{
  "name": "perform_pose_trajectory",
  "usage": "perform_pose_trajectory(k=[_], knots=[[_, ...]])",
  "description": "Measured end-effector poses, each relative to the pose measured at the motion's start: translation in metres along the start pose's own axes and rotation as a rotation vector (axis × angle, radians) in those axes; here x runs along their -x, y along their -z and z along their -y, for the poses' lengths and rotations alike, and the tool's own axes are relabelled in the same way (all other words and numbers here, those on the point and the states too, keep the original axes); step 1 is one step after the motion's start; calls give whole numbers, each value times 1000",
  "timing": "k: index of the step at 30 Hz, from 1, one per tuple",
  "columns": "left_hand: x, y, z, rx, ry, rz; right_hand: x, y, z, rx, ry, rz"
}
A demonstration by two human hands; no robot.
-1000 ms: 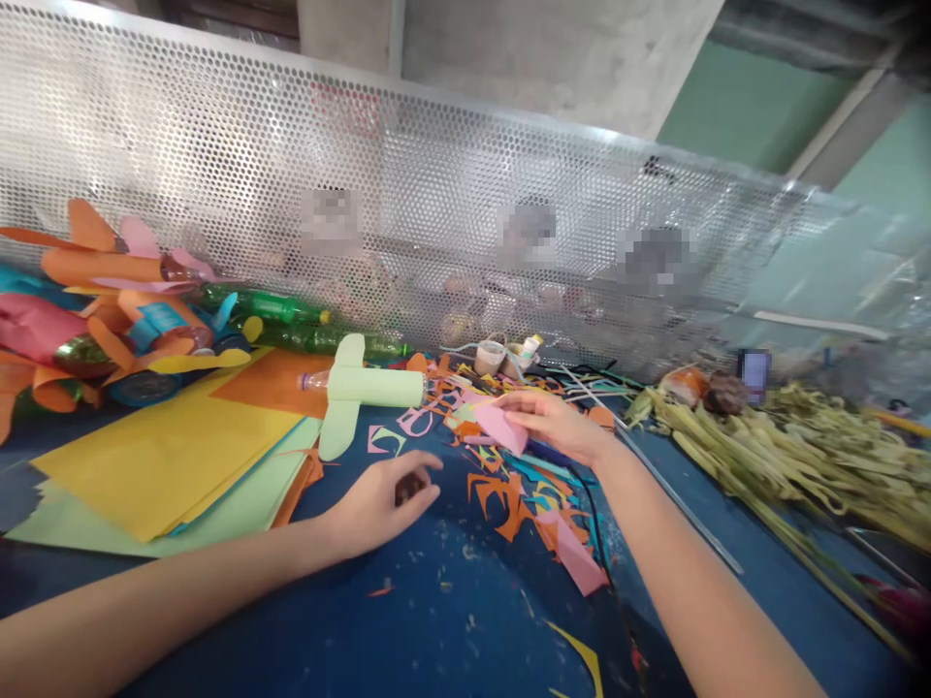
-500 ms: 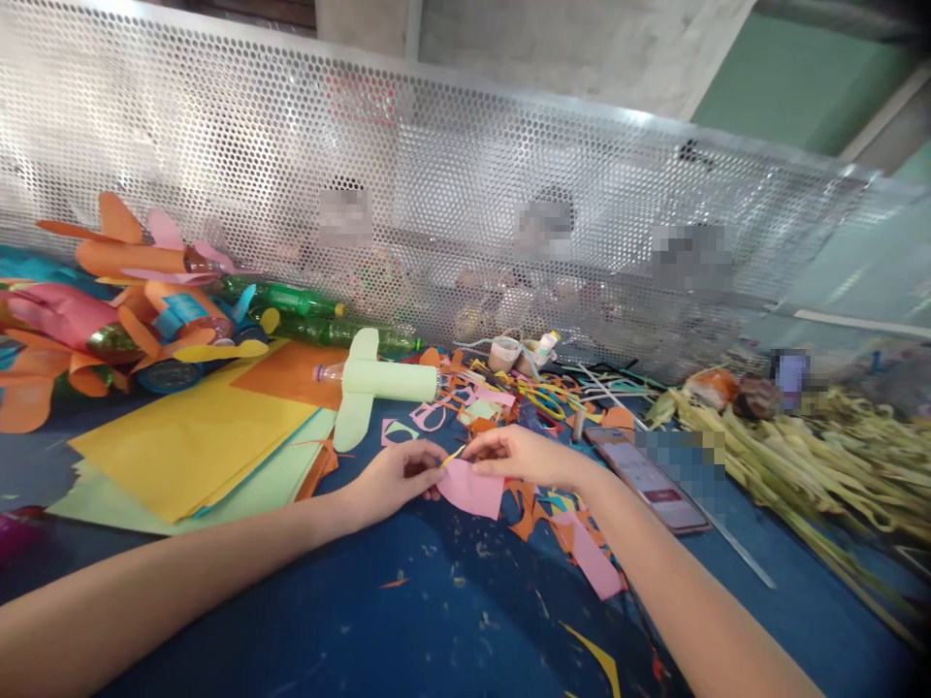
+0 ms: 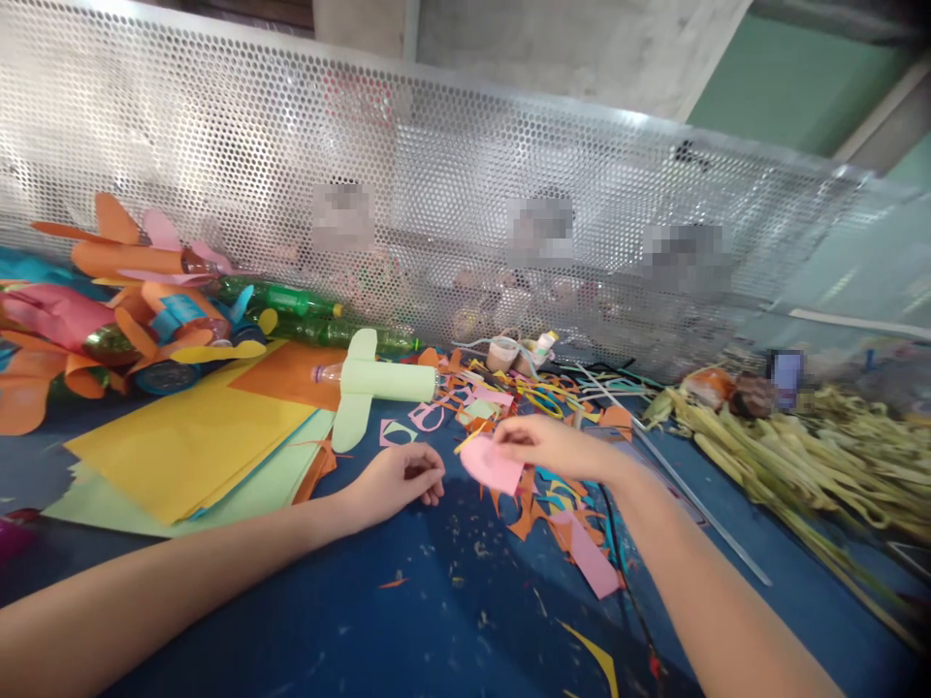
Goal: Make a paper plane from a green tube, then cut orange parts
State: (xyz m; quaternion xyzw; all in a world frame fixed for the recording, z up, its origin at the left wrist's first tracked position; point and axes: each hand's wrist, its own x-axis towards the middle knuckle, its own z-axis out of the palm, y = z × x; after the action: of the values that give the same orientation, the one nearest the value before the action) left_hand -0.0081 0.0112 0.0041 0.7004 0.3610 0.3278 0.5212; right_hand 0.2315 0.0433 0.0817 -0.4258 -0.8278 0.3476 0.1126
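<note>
My right hand (image 3: 538, 446) pinches a piece of pink paper (image 3: 489, 465) with one rounded edge, holding it just above the table's scraps. A thin yellow strip (image 3: 472, 436) sticks out at the paper's upper edge; I cannot tell whether it is attached. To the left, my left hand (image 3: 400, 480) is loosely curled, thumb close to the fingers, with nothing visible in it. Behind it lies a plastic bottle wrapped in pale green paper (image 3: 397, 381), with rounded paper wings. Beside that hand are sheets of yellow paper (image 3: 196, 436) over pale green ones.
Coloured paper scraps (image 3: 560, 504) litter the blue table (image 3: 349, 620). Paper-covered bottles (image 3: 138, 262) pile up at the left, near green bottles (image 3: 291, 299). A phone (image 3: 673, 490) is partly behind my right forearm. Dry husks (image 3: 786, 436) lie right; a perforated metal screen (image 3: 451, 174) stands behind.
The pink paper has left my left hand and moved right and slightly up with my right hand. My left hand has stayed almost in place. My right forearm now covers more of the phone.
</note>
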Motion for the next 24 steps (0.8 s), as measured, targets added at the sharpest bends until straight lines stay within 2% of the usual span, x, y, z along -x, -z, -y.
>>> perform_pose_trajectory(k=[2, 4, 5, 7, 9, 12, 17, 24], knots=[[1, -1, 1, -36, 8, 0, 5, 17, -14, 37, -53, -234], [1, -1, 1, -67, 10, 1, 10, 37, -31, 179, -102, -583], [1, -2, 0, -79, 12, 1, 14, 46, -40, 215, -130, -699], [1, -2, -1, -90, 20, 3, 19, 59, -58, 297, -173, -896], [1, -2, -3, -86, 30, 2, 23, 65, -74, 342, -198, -998], [2, -3, -6, -96, 34, 1, 20, 60, -96, 353, -218, -1044], [2, -3, -5, -140, 22, 8, 4, 37, -123, 343, -200, -954], [4, -3, -1, -150, -19, 12, -12, 19, -127, 418, -138, -768]])
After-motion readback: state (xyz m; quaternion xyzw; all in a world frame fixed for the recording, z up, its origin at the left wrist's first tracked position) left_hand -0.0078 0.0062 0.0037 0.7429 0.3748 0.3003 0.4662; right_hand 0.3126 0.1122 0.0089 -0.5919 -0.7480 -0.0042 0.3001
